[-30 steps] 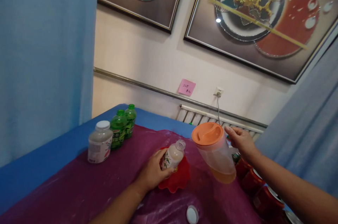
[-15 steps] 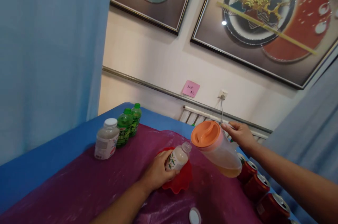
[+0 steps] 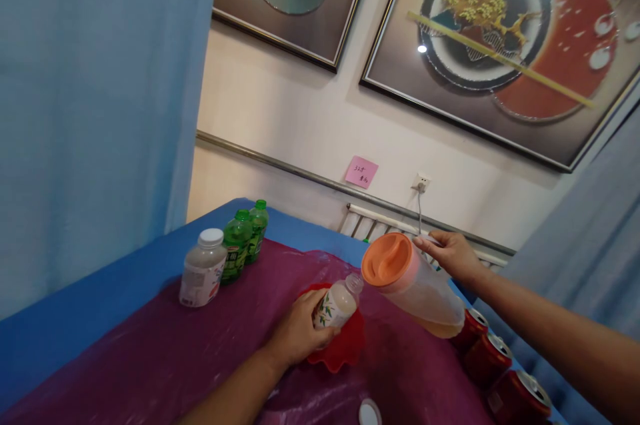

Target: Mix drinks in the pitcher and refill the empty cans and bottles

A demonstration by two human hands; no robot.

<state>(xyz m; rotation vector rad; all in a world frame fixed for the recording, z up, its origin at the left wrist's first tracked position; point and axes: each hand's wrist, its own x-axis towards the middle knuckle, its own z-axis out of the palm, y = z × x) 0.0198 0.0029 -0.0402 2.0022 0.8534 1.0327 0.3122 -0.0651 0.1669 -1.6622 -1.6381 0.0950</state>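
Note:
My left hand [image 3: 303, 325] is wrapped round a small clear bottle [image 3: 339, 305] with a leafy label and no cap, tilted to the right over a red scalloped dish [image 3: 343, 345]. By its handle, my right hand [image 3: 453, 257] grips a translucent pitcher [image 3: 425, 295] with an orange lid [image 3: 390, 261]. The pitcher leans left, its lid close beside the bottle's mouth but apart from it. A little amber liquid lies in the pitcher's bottom. No stream shows between pitcher and bottle. Near the front edge lies a white cap [image 3: 369, 411].
A white-capped jar [image 3: 203, 271] and two green bottles [image 3: 237, 245] stand at the left on the purple plastic sheet [image 3: 150, 358]. Several red cans [image 3: 487, 358] line the right edge. Blue curtains [image 3: 100, 91] hang at both sides; a radiator [image 3: 367, 221] is behind.
The pitcher has tipped further left, its base rising outward to the right, and less liquid is visible in it. The bottle stays over the dish. The camera view has shifted slightly.

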